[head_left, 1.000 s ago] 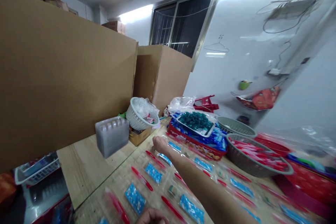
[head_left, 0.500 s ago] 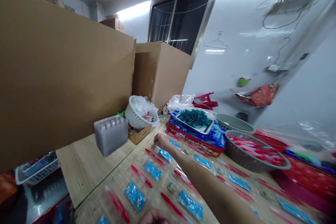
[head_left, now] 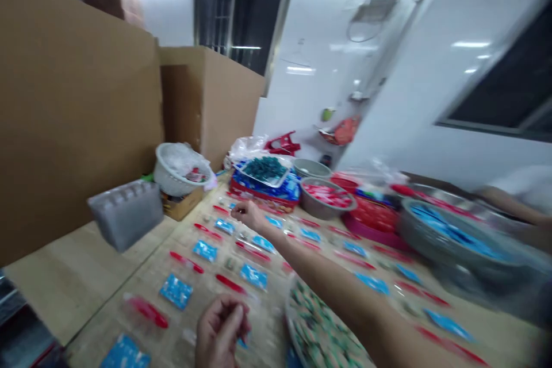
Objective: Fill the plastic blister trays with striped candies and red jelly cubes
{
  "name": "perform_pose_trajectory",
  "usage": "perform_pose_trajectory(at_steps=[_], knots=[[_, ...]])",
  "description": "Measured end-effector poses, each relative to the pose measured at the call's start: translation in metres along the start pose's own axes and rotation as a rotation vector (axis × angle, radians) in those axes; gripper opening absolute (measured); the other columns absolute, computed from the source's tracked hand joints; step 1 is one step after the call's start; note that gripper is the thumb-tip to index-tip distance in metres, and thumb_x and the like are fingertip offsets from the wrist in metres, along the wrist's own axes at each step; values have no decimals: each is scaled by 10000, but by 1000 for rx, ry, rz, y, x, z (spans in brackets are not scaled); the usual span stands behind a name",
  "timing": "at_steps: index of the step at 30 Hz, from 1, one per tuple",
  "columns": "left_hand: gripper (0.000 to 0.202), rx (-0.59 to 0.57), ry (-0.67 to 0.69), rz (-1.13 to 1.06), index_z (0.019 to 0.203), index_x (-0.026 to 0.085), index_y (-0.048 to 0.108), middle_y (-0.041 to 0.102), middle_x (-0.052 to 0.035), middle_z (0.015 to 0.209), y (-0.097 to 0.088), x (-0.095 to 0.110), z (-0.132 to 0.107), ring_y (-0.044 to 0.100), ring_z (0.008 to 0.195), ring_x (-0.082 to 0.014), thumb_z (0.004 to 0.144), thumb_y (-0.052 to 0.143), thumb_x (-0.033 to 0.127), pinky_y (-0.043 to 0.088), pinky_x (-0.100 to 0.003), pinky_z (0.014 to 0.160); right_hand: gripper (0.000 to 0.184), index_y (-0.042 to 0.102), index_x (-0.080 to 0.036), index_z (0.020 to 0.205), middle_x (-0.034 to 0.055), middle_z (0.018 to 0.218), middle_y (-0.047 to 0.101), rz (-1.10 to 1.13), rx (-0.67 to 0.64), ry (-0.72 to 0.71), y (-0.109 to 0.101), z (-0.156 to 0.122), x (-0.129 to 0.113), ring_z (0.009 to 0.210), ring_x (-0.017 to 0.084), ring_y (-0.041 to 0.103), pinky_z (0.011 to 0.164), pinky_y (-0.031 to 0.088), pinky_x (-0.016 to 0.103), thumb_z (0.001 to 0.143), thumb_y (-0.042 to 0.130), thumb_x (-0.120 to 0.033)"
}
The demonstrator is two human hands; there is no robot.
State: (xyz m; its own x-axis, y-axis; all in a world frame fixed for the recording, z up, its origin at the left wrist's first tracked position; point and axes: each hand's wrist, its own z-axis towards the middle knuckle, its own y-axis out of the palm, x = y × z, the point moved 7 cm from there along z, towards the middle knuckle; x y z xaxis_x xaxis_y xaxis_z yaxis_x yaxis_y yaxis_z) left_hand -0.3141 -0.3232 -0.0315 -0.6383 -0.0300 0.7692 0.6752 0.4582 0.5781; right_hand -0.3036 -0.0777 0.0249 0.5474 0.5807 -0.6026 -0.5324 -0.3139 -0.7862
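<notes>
Left hand [head_left: 222,330] has risen into near view, grip half-curled, contents hidden | right hand [head_left: 245,213]: grip bunched over far clear trays [head_left: 202,294], contents unclear | red sticks [head_left: 187,262], blue packets [head_left: 176,291] laid in; greenish pieces [head_left: 323,322] visible in some; bowl [head_left: 288,311] well stocked, near centre

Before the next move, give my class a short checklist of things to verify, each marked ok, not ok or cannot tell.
1. Left hand apart from right hand: ok, it is nearer the camera.
2. Right hand empty: cannot tell, its fingers are blurred.
3. Left hand empty: cannot tell, it is curled.
4. Bowl of greenish pieces in full view: not ok, the right forearm and picture edge hide part.
5. Blue packets and long red pieces spread out over the table: ok.
</notes>
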Motion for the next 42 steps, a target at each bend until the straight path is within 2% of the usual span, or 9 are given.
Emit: perform_pose_trajectory(at_steps=[3,6,9,13,18,20,29,36,42], knots=[[306,-75,-13,49,670,139,647,629,-16,600,29,-1,-11,531,530,-101,548,796,378,398,-192,495,171,691,-137,789,-5,642,642,65,2,58,-45,-80,22,568,106,548,532,402,183,753,534,-195],[268,-139,4,139,682,131,637,618,-12,596,55,-6,-19,533,536,-106,580,758,346,399,-194,495,142,684,-136,687,-8,587,623,87,-13,98,-73,-163,39,551,113,533,519,392,190,706,551,-181],[225,-185,51,244,721,126,634,616,-15,602,75,-19,-17,547,544,-123,619,692,318,404,-204,491,137,684,-152,653,-9,582,626,-26,-58,140,-81,-226,53,553,122,526,519,356,201,666,548,-145],[124,-292,188,589,736,134,632,628,-27,650,105,-47,-1,576,580,-150,674,565,218,440,-239,533,192,688,-161,714,44,723,666,-298,-42,169,-80,-267,60,683,164,558,614,358,235,659,515,-99],[171,-402,413,1384,731,147,662,662,-51,745,140,-91,14,602,771,-196,644,534,74,428,-276,707,244,650,-161,746,62,824,635,-303,-17,163,-74,-284,61,764,164,551,659,353,230,667,448,-49],[206,-405,440,1539,755,145,660,663,-59,778,145,-102,17,597,808,-205,638,522,45,411,-281,728,230,620,-159,695,54,801,616,-264,-5,146,-71,-287,64,749,157,540,652,350,224,639,439,-29],[188,-308,421,1565,742,141,638,641,-65,781,142,-100,23,572,814,-201,705,472,61,384,-281,738,150,587,-172,720,36,806,600,-121,35,81,-70,-291,76,775,165,528,683,347,236,672,477,-81],[191,-443,423,1530,679,151,619,598,-17,716,159,-100,28,541,749,-168,615,497,19,367,-241,663,189,558,-176,693,-9,668,562,-4,69,103,-71,-295,89,678,139,512,600,325,211,627,446,-39],[164,-421,435,1502,623,156,601,567,-13,659,153,-107,30,519,715,-178,599,505,26,356,-267,664,146,597,-166,818,39,827,598,-58,140,166,-76,-283,90,768,168,534,670,363,240,714,498,-138]])
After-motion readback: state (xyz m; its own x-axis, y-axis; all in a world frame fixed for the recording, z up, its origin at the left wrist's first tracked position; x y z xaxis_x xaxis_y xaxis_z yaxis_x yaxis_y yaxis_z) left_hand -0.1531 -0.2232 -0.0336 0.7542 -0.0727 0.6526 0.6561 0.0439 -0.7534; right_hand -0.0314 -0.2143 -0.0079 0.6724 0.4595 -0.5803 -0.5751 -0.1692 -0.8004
